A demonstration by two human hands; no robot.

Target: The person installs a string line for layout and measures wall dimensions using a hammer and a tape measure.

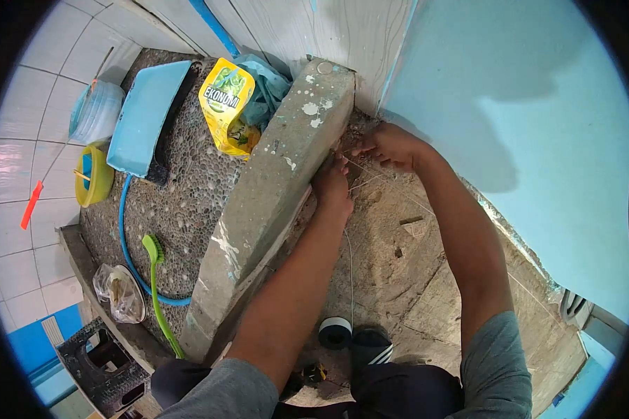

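1. A pale blue wall (538,105) rises right of the concrete curb (272,202); white tiles line the room left of it.
2. A pebbled floor (189,195) lies left of the curb, a rough cement floor (398,265) right of it.
3. Left of the curb: one blue tray (143,115), one clear tub (94,112), one yellow cup (94,174), one yellow pouch (227,105), contents hidden.
4. One green brush (157,286), one blue hose (126,230).
5. One spool (335,332) near the curb's foot feeds a thin string (348,272).
6. Two hands: left hand (332,185) and right hand (391,145) pinch the string at the curb's top.
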